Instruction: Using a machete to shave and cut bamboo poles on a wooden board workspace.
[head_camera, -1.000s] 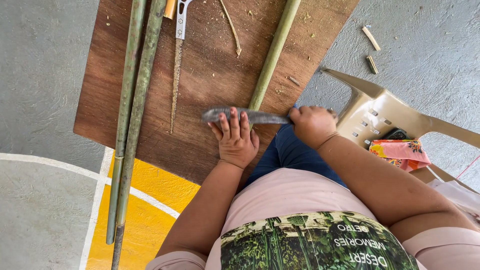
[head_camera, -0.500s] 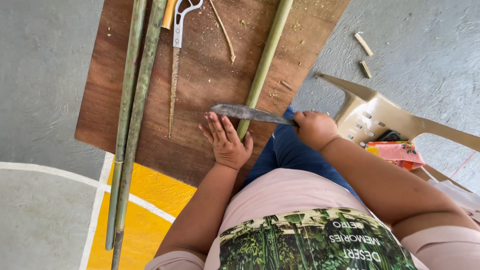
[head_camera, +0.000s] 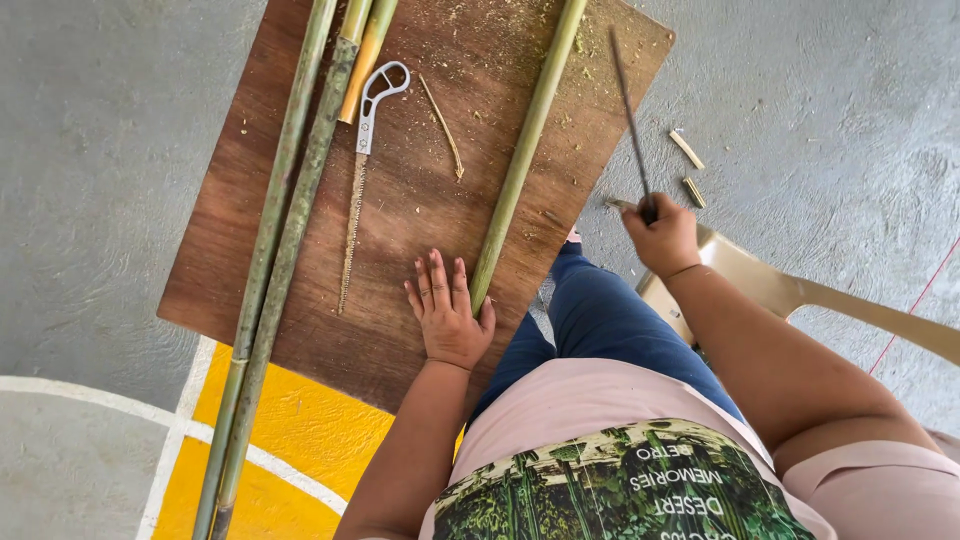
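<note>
My left hand (head_camera: 447, 312) lies flat, fingers apart, on the brown wooden board (head_camera: 300, 300), its thumb side touching the near end of a green bamboo pole (head_camera: 528, 150) that runs away across the board. My right hand (head_camera: 660, 235) is raised off the board's right edge and grips the handle of a long knife (head_camera: 628, 110), whose blade points up and away, seen edge-on.
Two longer bamboo poles (head_camera: 280, 250) lie along the board's left side. A hand saw (head_camera: 358, 180) with a white handle and a thin bamboo sliver (head_camera: 442, 127) lie between them and my pole. Short bamboo offcuts (head_camera: 688, 165) sit on the concrete floor. A beige plastic chair (head_camera: 800, 295) is under me.
My right hand has lifted the knife from across the pole near my left hand up to the right, blade raised. My left hand has flattened beside the pole's end.
</note>
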